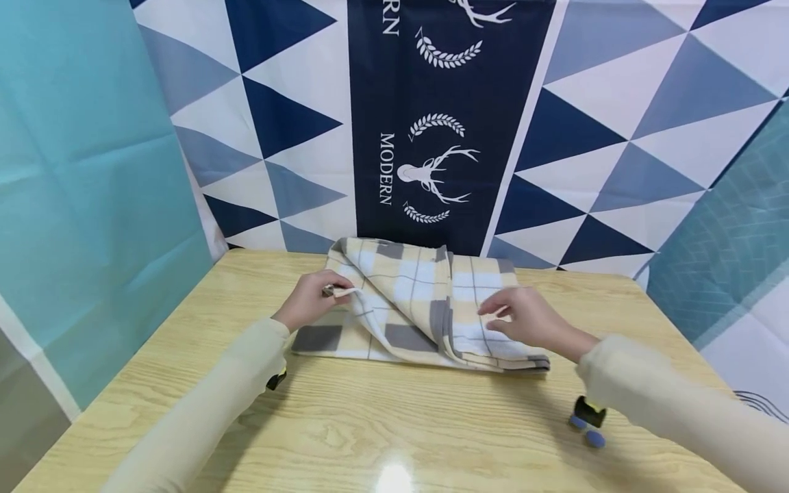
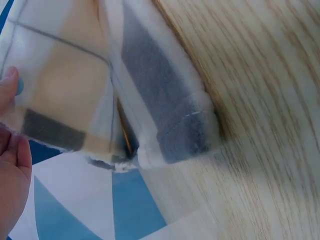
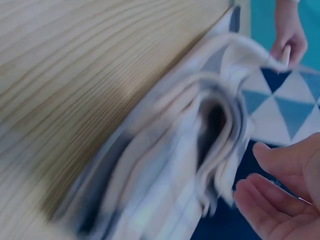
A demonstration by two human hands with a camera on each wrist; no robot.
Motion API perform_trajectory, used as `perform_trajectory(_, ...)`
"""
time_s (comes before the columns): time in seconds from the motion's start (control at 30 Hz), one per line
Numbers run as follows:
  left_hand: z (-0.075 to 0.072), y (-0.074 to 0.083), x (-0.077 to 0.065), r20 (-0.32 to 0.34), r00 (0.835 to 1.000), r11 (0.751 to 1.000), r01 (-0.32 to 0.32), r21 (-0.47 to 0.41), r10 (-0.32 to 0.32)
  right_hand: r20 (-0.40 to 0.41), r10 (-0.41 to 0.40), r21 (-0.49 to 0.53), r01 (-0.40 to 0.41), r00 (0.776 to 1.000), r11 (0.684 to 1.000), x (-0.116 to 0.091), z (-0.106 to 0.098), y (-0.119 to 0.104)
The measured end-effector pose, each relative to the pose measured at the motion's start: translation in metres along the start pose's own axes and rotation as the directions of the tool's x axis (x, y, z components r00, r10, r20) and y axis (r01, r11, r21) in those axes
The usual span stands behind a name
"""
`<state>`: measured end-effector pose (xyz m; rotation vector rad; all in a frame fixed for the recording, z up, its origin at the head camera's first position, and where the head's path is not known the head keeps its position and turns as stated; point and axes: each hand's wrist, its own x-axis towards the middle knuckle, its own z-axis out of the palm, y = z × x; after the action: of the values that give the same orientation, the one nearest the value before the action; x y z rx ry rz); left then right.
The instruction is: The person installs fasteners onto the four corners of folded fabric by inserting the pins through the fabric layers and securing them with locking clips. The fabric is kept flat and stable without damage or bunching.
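A plaid blanket [image 1: 407, 281] in cream, white and grey lies partly folded near the back of the table. Its left part is lifted in a slanting fold. My left hand [image 1: 314, 298] pinches an edge of this lifted layer between thumb and fingers; the left wrist view shows the raised layer [image 2: 65, 65] above the lower one. Over the right part of the blanket hovers my right hand [image 1: 524, 316], thumb and fingers apart with nothing between them. In the right wrist view the right hand [image 3: 285, 190] is beside the rolled, stacked layers [image 3: 165, 145].
A pale wood-grain table [image 1: 394, 418] carries the blanket. Behind it hangs a curtain [image 1: 444, 137] with triangles and a deer print. Teal cloth [image 1: 92, 192] hangs at the left side, and another teal panel [image 1: 733, 226] stands at the right.
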<state>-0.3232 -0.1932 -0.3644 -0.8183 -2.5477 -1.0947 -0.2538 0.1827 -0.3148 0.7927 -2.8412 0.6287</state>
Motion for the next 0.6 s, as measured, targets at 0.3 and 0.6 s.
perform_trajectory(0.3, 0.0, -0.002, -0.002, -0.001, 1.0, 1.0, -0.024, 0.009, 0.024, 0.241, 0.0, -0.108, 0.026, 0.97, 0.994, -0.062, -0.017, 0.025)
perform_trajectory(0.6, 0.003, -0.002, 0.0, -0.008, 1.0, 1.0, -0.019, -0.003, 0.019, 0.411, 0.098, -0.167, -0.031, 0.907, 0.985, -0.098, -0.009, 0.038)
